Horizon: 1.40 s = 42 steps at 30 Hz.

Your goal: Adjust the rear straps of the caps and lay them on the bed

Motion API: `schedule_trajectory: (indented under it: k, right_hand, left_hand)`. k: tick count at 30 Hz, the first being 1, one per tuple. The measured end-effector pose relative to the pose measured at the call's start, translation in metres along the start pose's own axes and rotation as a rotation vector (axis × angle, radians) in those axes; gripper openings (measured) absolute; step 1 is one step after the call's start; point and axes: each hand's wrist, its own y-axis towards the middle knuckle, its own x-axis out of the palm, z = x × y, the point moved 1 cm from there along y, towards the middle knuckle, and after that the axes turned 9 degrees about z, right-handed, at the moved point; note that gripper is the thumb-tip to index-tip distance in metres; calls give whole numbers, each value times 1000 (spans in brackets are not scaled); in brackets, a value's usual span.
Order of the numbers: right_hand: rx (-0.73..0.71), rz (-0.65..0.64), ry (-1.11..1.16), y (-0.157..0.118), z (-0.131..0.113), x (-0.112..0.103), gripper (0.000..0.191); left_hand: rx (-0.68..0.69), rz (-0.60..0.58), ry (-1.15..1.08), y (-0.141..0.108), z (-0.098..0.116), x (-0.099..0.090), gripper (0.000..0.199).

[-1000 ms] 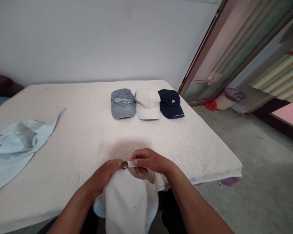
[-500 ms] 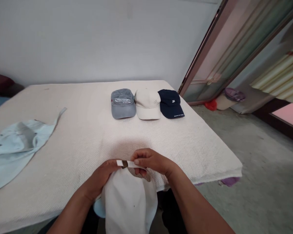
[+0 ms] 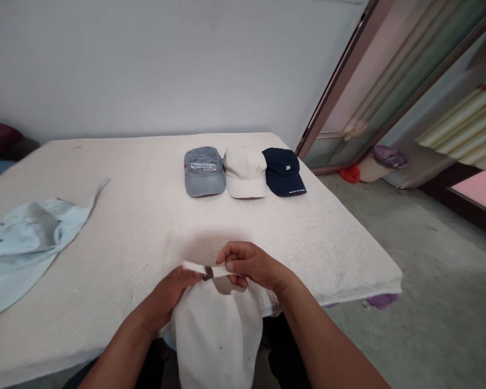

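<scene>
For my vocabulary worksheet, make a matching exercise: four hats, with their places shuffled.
1. Grey cloth cap
2. Rounded white cloth hat
3. Navy cloth cap
4. Pale blue cloth hat

A. At the picture's left edge
B. Directly right of the cream cloth cap
C. In left hand and right hand
D. Directly left of the cream cloth cap

Pairs: 1-D, 2-C, 3-B, 4-A

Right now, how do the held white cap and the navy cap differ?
The left hand and right hand hold the white cap; the navy cap rests on the cloth. The white cap shows its strap and buckle; the navy cap shows its front logo. Both are caps.
</scene>
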Motion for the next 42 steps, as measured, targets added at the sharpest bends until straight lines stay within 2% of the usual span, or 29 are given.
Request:
schedule_trajectory:
  k: [3,7,13,16,21,25,30,35,38,42]
  right_hand:
    - [3,16,-2,-2,-2,-2,16]
    - [67,-60,-91,-3,0,1,13]
    - [30,-33,-42,-1,0,3,11]
    - [35,-27,-17,-1,1,3,12]
    - [15,-61,-18,-2,0,5,17]
    - [50,-40,-147,0,1,7,28]
    - [59,-21,-283,4,2,10,32]
    - [51,-19,-282,6,4,9,30]
    - [47,-2,-295,7,5,10,27]
    - [53,2,-286,9,7,11,24]
  left_hand:
    - [1,2,-39,-3,4,1,22]
    - [-27,-21,-37,-1,-1,-1,26]
    - [-6,186,94,3,-8,-8,23]
    - [-36,219,139,1,-8,-7,28]
    - [-43,169,143,-1,-5,-3,23]
    - [-30,186,172,1,-7,-2,24]
    - [-12,61,213,2,-10,-1,18]
    - [1,-24,122,-4,-11,-6,35]
    - [-28,27,121,-6,-12,-5,43]
    - [-49,176,178,-5,-11,2,40]
